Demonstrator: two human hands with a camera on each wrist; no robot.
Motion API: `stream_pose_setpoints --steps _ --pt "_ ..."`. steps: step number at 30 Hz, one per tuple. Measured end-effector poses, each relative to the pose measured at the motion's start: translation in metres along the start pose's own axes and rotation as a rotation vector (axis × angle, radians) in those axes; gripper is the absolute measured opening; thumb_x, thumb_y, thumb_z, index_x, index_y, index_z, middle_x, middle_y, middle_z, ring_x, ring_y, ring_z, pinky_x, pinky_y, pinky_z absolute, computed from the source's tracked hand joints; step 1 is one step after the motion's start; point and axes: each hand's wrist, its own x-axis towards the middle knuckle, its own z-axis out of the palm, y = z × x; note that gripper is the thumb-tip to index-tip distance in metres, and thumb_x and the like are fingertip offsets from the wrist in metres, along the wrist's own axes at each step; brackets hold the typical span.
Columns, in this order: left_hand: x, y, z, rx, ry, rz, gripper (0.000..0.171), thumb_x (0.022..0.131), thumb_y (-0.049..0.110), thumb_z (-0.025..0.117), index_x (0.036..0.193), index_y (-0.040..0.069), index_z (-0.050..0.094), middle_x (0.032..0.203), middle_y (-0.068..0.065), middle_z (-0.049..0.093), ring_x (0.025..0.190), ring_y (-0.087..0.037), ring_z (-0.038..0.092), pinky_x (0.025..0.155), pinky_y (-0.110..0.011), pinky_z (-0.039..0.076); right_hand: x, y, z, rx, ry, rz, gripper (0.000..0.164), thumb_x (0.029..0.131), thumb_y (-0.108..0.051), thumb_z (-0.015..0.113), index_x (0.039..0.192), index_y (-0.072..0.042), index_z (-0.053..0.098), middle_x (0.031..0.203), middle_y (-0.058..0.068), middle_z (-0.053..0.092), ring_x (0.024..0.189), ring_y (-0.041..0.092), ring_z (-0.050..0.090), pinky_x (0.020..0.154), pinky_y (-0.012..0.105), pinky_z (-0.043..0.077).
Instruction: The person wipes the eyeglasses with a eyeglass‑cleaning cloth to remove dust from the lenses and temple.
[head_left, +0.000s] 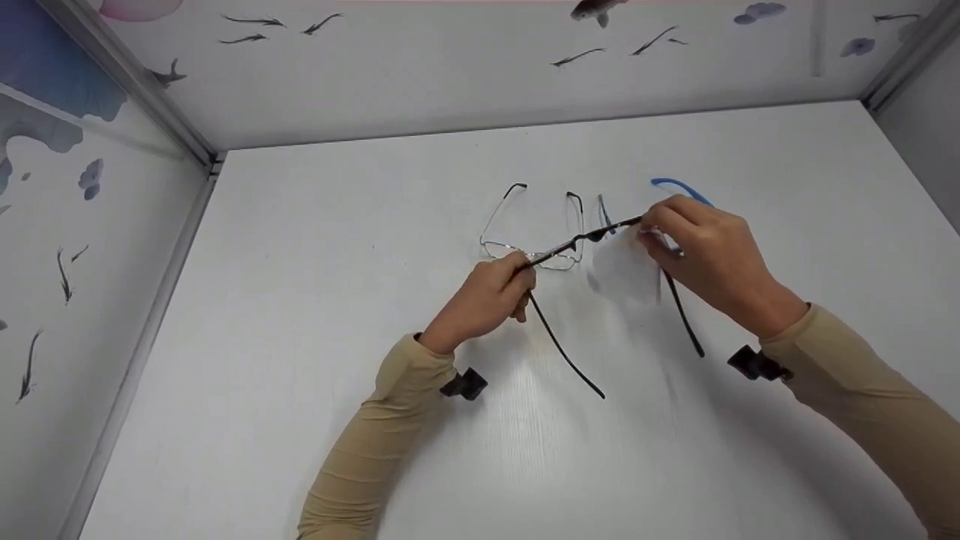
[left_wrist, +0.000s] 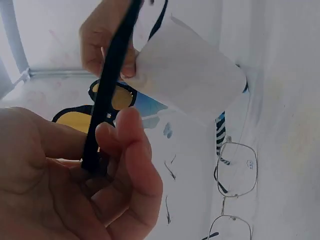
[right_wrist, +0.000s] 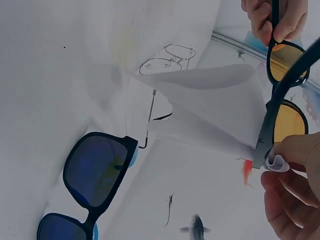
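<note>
Over the table (head_left: 247, 360), dark-framed glasses (head_left: 596, 235) hang between spread hands: left hand (head_left: 484, 298) gripping the left end, right hand (head_left: 711, 251), farther out, pinching the right plus a white sheet (left_wrist: 187, 75) (cloth or paper, can't tell). Blue-armed sunglasses (right_wrist: 97, 170) are mostly blocked by it in the head view.

On the white bench (head_left: 262, 300), here are the wire-rimmed glasses (left_wrist: 237, 170), temples pointing towards the pale back wall (head_left: 420, 82); nearby, dark-lensed sunglasses (right_wrist: 97, 167), and a curved blue temple (head_left: 682, 185)! Painted fish (head_left: 595, 10) dot that wall, a metal strip (head_left: 135, 82) edging its left side.
</note>
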Motion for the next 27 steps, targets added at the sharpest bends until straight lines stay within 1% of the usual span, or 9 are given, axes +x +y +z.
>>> stream_pose_setpoints --steps 2,4,6,8,11,15,20,25,27 --pt "0.001 0.0 -0.002 -0.087 -0.029 -0.038 0.02 0.103 0.005 0.042 0.087 0.0 0.053 0.065 -0.003 0.051 0.059 -0.019 0.062 0.061 -0.031 0.052 -0.001 0.001 0.0 -0.005 -0.001 0.004 0.02 0.076 0.008 0.076 0.088 0.001 0.063 0.089 0.014 0.064 0.073 0.025 0.066 0.057 0.037 0.054" --pt "0.001 0.0 -0.003 -0.146 -0.044 -0.077 0.019 0.102 0.004 0.044 0.089 -0.003 0.055 0.065 -0.004 0.052 0.06 -0.017 0.063 0.064 -0.033 0.054 -0.002 0.001 0.0 -0.005 -0.008 0.01 0.02 0.076 0.008 0.077 0.089 0.001 0.063 0.089 0.014 0.064 0.073 0.025 0.066 0.056 0.037 0.054" --pt "0.002 0.0 -0.003 -0.186 -0.04 -0.113 0.018 0.101 0.003 0.045 0.09 -0.005 0.057 0.067 -0.005 0.054 0.061 -0.016 0.065 0.065 -0.032 0.055 -0.003 0.0 0.001 0.0 -0.018 0.017 0.021 0.076 0.008 0.077 0.089 0.001 0.063 0.09 0.014 0.064 0.073 0.025 0.066 0.057 0.037 0.054" --pt "0.003 0.0 -0.004 -0.199 -0.024 -0.135 0.017 0.101 0.002 0.046 0.092 -0.006 0.058 0.068 -0.006 0.057 0.063 -0.017 0.066 0.066 -0.03 0.055 -0.003 -0.002 0.001 0.006 -0.027 0.022 0.021 0.076 0.009 0.077 0.089 0.001 0.063 0.09 0.014 0.064 0.073 0.025 0.066 0.057 0.036 0.054" --pt "0.003 -0.002 -0.004 -0.197 0.025 -0.138 0.016 0.101 0.002 0.047 0.093 -0.006 0.058 0.069 -0.006 0.058 0.064 -0.017 0.067 0.065 -0.028 0.055 -0.004 -0.008 0.001 0.03 -0.034 0.024 0.023 0.074 0.011 0.077 0.089 0.001 0.064 0.089 0.014 0.064 0.072 0.025 0.065 0.057 0.036 0.055" --pt "0.004 -0.005 -0.004 -0.185 0.087 -0.123 0.014 0.101 0.002 0.047 0.096 -0.005 0.059 0.069 -0.007 0.059 0.062 -0.017 0.066 0.063 -0.028 0.055 -0.009 -0.019 -0.002 0.064 -0.066 0.021 0.031 0.07 0.015 0.077 0.093 0.0 0.063 0.089 0.014 0.064 0.072 0.024 0.066 0.058 0.034 0.055" --pt "0.004 -0.004 -0.004 -0.179 0.109 -0.118 0.015 0.101 0.005 0.048 0.1 -0.004 0.06 0.07 -0.009 0.06 0.063 -0.018 0.066 0.065 -0.029 0.054 -0.014 -0.037 -0.008 0.113 -0.14 0.033 0.041 0.068 0.018 0.077 0.1 -0.002 0.061 0.092 0.013 0.063 0.075 0.024 0.068 0.061 0.033 0.057" --pt "0.003 -0.005 -0.003 -0.186 0.134 -0.11 0.013 0.101 0.007 0.05 0.102 -0.003 0.059 0.07 -0.008 0.061 0.063 -0.017 0.066 0.065 -0.028 0.054 -0.018 -0.052 -0.01 0.213 -0.203 0.029 0.041 0.07 0.017 0.075 0.104 -0.002 0.063 0.097 0.01 0.062 0.078 0.017 0.066 0.063 0.028 0.056" --pt "0.003 -0.005 -0.002 -0.191 0.145 -0.099 0.013 0.101 0.007 0.049 0.103 -0.003 0.058 0.07 -0.008 0.062 0.064 -0.017 0.066 0.065 -0.028 0.054 -0.021 -0.055 -0.009 0.249 -0.223 0.021 0.04 0.07 0.017 0.075 0.103 -0.002 0.064 0.098 0.009 0.062 0.076 0.013 0.063 0.062 0.025 0.055"
